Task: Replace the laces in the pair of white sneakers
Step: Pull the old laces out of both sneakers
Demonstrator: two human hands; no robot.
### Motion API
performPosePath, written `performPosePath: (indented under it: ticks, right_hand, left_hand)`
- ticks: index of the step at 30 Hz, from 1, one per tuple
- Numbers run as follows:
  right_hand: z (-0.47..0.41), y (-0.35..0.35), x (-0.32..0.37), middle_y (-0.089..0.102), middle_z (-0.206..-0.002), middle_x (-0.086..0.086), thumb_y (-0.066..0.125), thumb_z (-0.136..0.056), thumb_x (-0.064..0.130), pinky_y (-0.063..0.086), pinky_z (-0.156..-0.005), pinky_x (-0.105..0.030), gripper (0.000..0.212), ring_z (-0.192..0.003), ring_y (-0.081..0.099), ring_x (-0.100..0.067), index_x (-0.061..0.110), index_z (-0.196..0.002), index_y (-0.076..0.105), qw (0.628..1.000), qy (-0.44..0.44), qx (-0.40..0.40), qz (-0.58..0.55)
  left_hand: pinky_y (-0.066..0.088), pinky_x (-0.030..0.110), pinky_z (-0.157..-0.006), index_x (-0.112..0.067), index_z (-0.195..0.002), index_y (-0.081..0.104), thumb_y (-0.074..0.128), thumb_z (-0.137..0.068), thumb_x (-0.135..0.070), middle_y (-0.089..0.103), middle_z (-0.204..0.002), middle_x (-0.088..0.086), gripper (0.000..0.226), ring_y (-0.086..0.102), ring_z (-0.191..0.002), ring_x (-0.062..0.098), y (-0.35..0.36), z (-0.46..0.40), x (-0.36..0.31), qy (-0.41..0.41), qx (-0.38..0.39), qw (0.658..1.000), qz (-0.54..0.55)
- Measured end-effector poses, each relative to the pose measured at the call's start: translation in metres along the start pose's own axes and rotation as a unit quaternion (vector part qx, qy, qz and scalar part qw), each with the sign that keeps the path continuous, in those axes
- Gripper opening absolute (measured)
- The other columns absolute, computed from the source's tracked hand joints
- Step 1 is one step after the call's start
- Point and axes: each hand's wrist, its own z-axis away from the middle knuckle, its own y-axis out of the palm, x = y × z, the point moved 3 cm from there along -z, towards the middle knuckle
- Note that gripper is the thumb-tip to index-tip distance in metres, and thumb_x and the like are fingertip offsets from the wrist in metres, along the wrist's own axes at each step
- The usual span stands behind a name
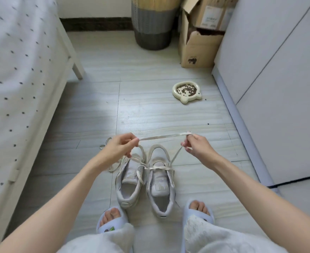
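Pale wood-look floor (pixel 99 114) runs between a bed (pixel 19 73) with a dotted cover and a white cupboard (pixel 271 57). From the head view, two white sneakers (pixel 145 181) stand side by side on the floor, toes pointing away, between the person's slippered feet (pixel 112 220). The left hand (pixel 120 148) pinches one end of a flat lace (pixel 161 137); the right hand (pixel 198 146) has its fingers curled round the other end, and the lace is stretched taut between them above the shoes. From the right hand it drops down to the right sneaker's eyelets. Another loose lace (pixel 105 143) lies on the floor just left of the left hand. Farther off sit a pet bowl (pixel 186 92) with kibble, a woven basket (pixel 152 24) and cardboard boxes (pixel 200 37)
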Motion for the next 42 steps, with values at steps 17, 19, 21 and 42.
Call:
performPosePath:
  ticks: [17, 19, 21, 42]
  right_hand:
    - [0.139, -0.023, 0.168, 0.050, -0.056, 0.004, 0.031, -0.100, 0.040, 0.029, -0.052, -0.021, 0.057, -0.055, 0.045, -0.007, 0.008, -0.062, 0.058, 0.897, -0.299, -0.072, 0.316]
    - [0.150, -0.021, 0.177, 0.054, -0.061, 0.001, 0.030, -0.100, 0.040, 0.030, -0.054, -0.022, 0.057, -0.058, 0.047, -0.009, 0.009, -0.060, 0.056, 0.879, -0.311, -0.044, 0.359]
    - [0.159, -0.026, 0.183, 0.058, -0.066, -0.002, 0.030, -0.100, 0.039, 0.035, -0.060, -0.026, 0.055, -0.063, 0.051, -0.013, 0.012, -0.057, 0.053, 0.873, -0.318, -0.041, 0.367]
    - [0.184, -0.046, 0.153, 0.041, -0.057, -0.005, 0.023, -0.100, 0.032, 0.029, -0.048, -0.026, 0.051, -0.047, 0.032, -0.017, 0.007, -0.074, 0.059, 0.928, -0.045, -0.018, 0.369]
  left_hand:
    - [0.030, 0.028, -0.055, -0.017, -0.072, 0.063, 0.057, -0.091, -0.030, 0.033, -0.054, 0.000, 0.024, 0.032, -0.055, 0.016, -0.016, 0.074, -0.148, 0.152, -0.088, 0.971, -0.161]
    - [0.032, 0.028, -0.056, -0.017, -0.071, 0.062, 0.056, -0.092, -0.029, 0.035, -0.055, 0.001, 0.024, 0.035, -0.054, 0.016, -0.013, 0.080, -0.164, 0.169, -0.080, 0.972, -0.145]
    - [0.034, 0.029, -0.055, -0.016, -0.070, 0.061, 0.056, -0.092, -0.026, 0.038, -0.055, 0.002, 0.025, 0.039, -0.052, 0.017, -0.013, 0.085, -0.173, 0.182, -0.073, 0.974, -0.116]
    - [0.033, 0.021, -0.040, -0.009, -0.077, 0.061, 0.054, -0.094, -0.026, 0.042, -0.053, 0.001, 0.025, 0.034, -0.042, 0.011, 0.008, 0.118, -0.118, 0.078, -0.062, 0.989, -0.107]
